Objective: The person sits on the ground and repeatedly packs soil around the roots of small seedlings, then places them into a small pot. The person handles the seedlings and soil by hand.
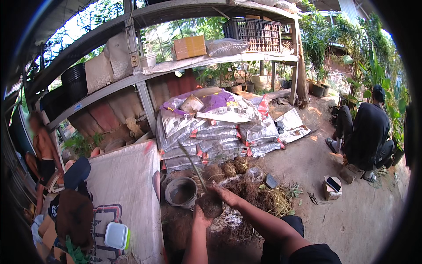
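Between my two hands is a dark, round root ball of soil (211, 205). A long thin plant stem (194, 165) rises from it and leans up to the left. My left hand (201, 216) cups the ball from below and the left side. My right hand (226, 195) presses against its upper right side. Just left of the ball stands a grey bucket (168, 198) with murky, dark contents. Beyond and right of my hands lie a heap of brown roots (250, 191), dry straw-like grass (279, 202) and several round fibrous root balls (228, 169).
Stacked filled sacks (221, 135) stand ahead, below a wooden shelf (211, 61). A sheet-covered block (132, 184) at left carries a lidded plastic box (116, 235). A phone (333, 184) rests on a block at right. One person (366, 132) squats at right; another (44, 148) is at far left.
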